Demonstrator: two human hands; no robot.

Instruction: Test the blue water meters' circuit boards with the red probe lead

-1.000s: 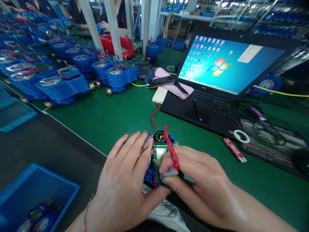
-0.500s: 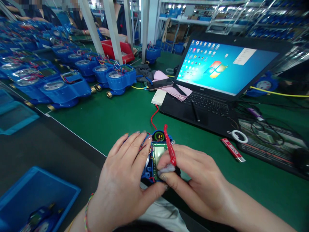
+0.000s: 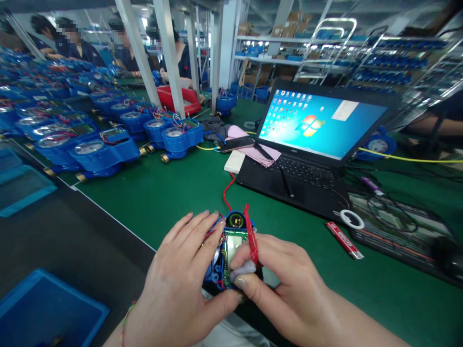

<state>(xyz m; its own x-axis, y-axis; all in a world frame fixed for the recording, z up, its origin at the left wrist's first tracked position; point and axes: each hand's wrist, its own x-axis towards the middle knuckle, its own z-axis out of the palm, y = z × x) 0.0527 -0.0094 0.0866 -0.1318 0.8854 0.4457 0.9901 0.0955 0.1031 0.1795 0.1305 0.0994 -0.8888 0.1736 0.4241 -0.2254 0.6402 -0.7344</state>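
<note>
A blue water meter (image 3: 216,276) stands at the near edge of the table, its circuit board with a pale display (image 3: 234,242) uncovered. My left hand (image 3: 181,272) lies over the meter's left side, fingers wrapped on the far edge and thumb along the near edge. In my right hand (image 3: 285,274), thumb and forefinger pinch a greyish wrapped piece (image 3: 243,270) against the lower board. A red taped lead (image 3: 251,236) rises from that pinch. The tip of the greyish piece is hidden. Behind the meter, a red cable (image 3: 224,193) runs to a white box (image 3: 235,162).
An open laptop (image 3: 289,173) stands behind my right hand, with a red packet (image 3: 343,240) and a white ring (image 3: 351,219) nearby. Several blue meters (image 3: 104,153) line the left. A blue bin (image 3: 83,313) sits at lower left. Several people work beyond the metal posts (image 3: 170,62).
The view has tilted up slightly, so the scene sits lower in the picture. Both hands keep their hold on the meter and the greyish piece.
</note>
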